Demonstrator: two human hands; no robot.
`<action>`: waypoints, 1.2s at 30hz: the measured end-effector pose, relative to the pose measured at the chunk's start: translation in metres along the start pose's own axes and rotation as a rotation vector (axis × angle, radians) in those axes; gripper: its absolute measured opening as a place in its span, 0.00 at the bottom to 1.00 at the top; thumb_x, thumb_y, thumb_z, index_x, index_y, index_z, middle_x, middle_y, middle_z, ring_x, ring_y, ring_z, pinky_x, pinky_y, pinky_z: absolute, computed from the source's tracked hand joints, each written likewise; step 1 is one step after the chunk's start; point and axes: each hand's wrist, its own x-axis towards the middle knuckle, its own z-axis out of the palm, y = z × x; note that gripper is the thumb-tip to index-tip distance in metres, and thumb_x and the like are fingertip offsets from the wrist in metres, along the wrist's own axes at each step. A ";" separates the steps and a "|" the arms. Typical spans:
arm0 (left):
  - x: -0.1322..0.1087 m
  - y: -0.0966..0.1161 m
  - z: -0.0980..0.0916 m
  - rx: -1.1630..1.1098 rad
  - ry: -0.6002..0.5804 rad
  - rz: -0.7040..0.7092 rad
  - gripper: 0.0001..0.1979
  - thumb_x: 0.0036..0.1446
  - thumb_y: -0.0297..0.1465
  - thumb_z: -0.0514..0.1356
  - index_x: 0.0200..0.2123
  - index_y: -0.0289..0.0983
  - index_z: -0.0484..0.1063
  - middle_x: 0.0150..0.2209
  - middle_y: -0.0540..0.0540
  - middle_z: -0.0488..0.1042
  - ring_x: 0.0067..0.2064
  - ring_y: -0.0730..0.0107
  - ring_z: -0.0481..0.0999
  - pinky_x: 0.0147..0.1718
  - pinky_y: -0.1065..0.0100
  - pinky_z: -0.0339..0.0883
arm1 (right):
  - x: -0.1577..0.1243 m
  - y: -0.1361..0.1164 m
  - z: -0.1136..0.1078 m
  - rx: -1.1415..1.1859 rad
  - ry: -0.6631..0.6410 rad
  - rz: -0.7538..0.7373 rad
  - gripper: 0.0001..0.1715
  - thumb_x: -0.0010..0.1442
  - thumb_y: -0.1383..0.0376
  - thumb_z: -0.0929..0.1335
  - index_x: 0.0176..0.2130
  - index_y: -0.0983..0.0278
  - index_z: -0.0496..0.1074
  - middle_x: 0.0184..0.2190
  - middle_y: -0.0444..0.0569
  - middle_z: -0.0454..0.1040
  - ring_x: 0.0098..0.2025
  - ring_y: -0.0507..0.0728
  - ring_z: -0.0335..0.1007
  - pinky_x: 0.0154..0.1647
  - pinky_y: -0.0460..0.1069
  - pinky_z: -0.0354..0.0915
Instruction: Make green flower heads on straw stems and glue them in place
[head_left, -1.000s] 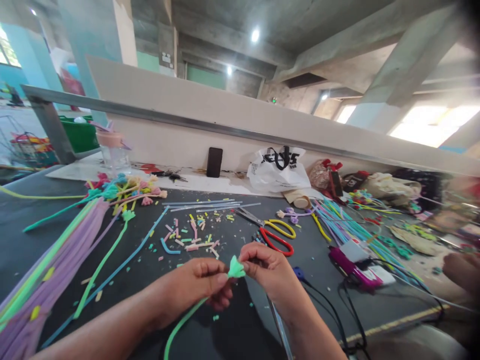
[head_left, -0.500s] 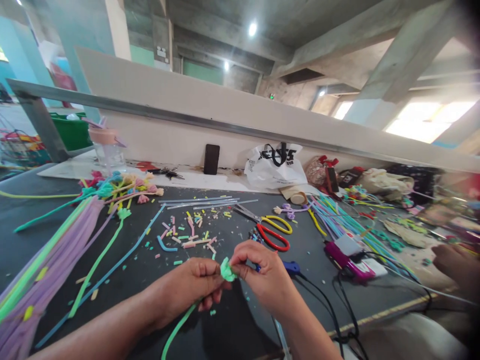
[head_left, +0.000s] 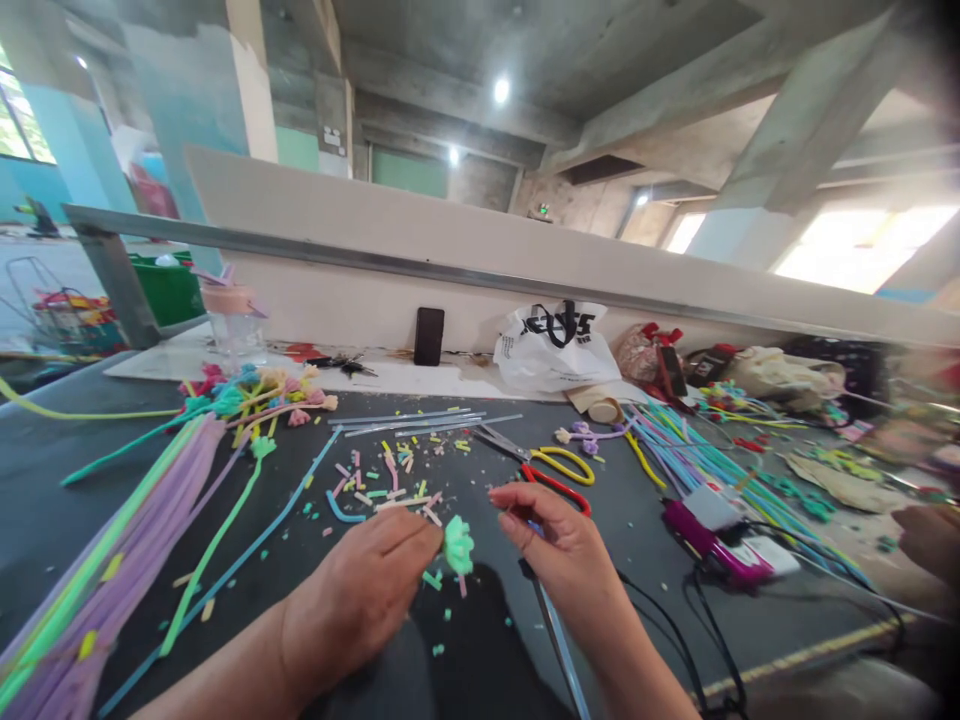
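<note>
My left hand is closed in a pinch on a green pipe cleaner whose end is folded into a small green flower, held just above the dark table. My right hand is a short way to the right of the flower, not touching it, fingers curled; a thin clear stick runs down beneath its palm. Just beyond my right hand lie the red-handled scissors and yellow-handled scissors.
Long purple and green pipe cleaners lie at the left, finished flowers behind them, cut scraps in the middle. A pink device with cables lies at the right; a phone and white bag stand at the back. Another person's hand shows far right.
My right hand has let go of the green flower and drawn a little to the right; my left hand still holds it. The view has tilted slightly.
</note>
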 end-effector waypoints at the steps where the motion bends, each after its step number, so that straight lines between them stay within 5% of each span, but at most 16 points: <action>1: -0.002 0.000 -0.002 0.015 0.012 0.035 0.19 0.56 0.20 0.50 0.50 0.35 0.67 0.41 0.41 0.73 0.42 0.64 0.70 0.45 0.66 0.63 | 0.000 0.000 0.001 0.004 0.001 0.010 0.09 0.54 0.66 0.67 0.37 0.61 0.75 0.34 0.48 0.75 0.35 0.54 0.68 0.38 0.49 0.64; 4: -0.001 0.004 -0.003 -0.120 0.043 -0.003 0.19 0.54 0.19 0.52 0.48 0.38 0.70 0.40 0.42 0.74 0.41 0.63 0.70 0.45 0.65 0.62 | -0.001 -0.001 0.003 0.019 -0.001 0.051 0.09 0.54 0.64 0.67 0.36 0.61 0.75 0.34 0.48 0.75 0.35 0.55 0.69 0.36 0.49 0.64; 8: 0.010 0.007 0.005 -0.832 0.152 -0.559 0.10 0.57 0.28 0.56 0.25 0.35 0.73 0.23 0.48 0.66 0.26 0.74 0.64 0.26 0.73 0.59 | -0.003 -0.006 0.004 0.057 0.005 0.098 0.10 0.55 0.63 0.66 0.36 0.62 0.75 0.32 0.48 0.74 0.33 0.54 0.68 0.33 0.47 0.63; 10: 0.015 0.005 0.009 -1.354 0.270 -0.793 0.10 0.56 0.32 0.58 0.25 0.34 0.71 0.21 0.51 0.62 0.21 0.80 0.57 0.20 0.76 0.52 | -0.002 -0.007 0.005 0.066 0.004 0.102 0.10 0.54 0.62 0.66 0.36 0.62 0.75 0.30 0.47 0.74 0.31 0.54 0.67 0.32 0.47 0.62; 14: 0.021 -0.001 0.007 -1.864 0.370 -0.825 0.07 0.50 0.27 0.63 0.24 0.30 0.69 0.20 0.54 0.57 0.19 0.85 0.49 0.16 0.79 0.44 | 0.001 -0.007 0.006 0.060 0.000 0.104 0.11 0.54 0.61 0.66 0.35 0.63 0.75 0.27 0.46 0.72 0.28 0.52 0.64 0.29 0.46 0.61; 22: 0.018 -0.007 0.003 -2.002 0.284 -0.764 0.09 0.50 0.26 0.62 0.21 0.29 0.68 0.18 0.55 0.55 0.18 0.85 0.48 0.16 0.79 0.43 | 0.002 0.002 0.006 0.076 -0.008 0.103 0.10 0.54 0.60 0.67 0.35 0.61 0.75 0.28 0.45 0.72 0.29 0.52 0.65 0.29 0.45 0.62; 29: 0.012 -0.002 0.017 -1.818 0.038 -0.792 0.08 0.52 0.31 0.62 0.26 0.30 0.73 0.18 0.51 0.61 0.19 0.80 0.57 0.19 0.74 0.48 | -0.003 -0.009 0.007 0.103 -0.044 -0.005 0.06 0.55 0.64 0.67 0.34 0.58 0.75 0.33 0.44 0.75 0.35 0.52 0.70 0.37 0.43 0.65; 36: 0.012 0.002 0.016 -1.702 0.001 -0.904 0.11 0.50 0.33 0.62 0.31 0.29 0.75 0.22 0.48 0.66 0.23 0.77 0.63 0.24 0.72 0.52 | -0.008 -0.009 0.003 0.081 -0.032 -0.081 0.07 0.56 0.66 0.67 0.34 0.57 0.75 0.34 0.44 0.75 0.38 0.52 0.71 0.40 0.42 0.66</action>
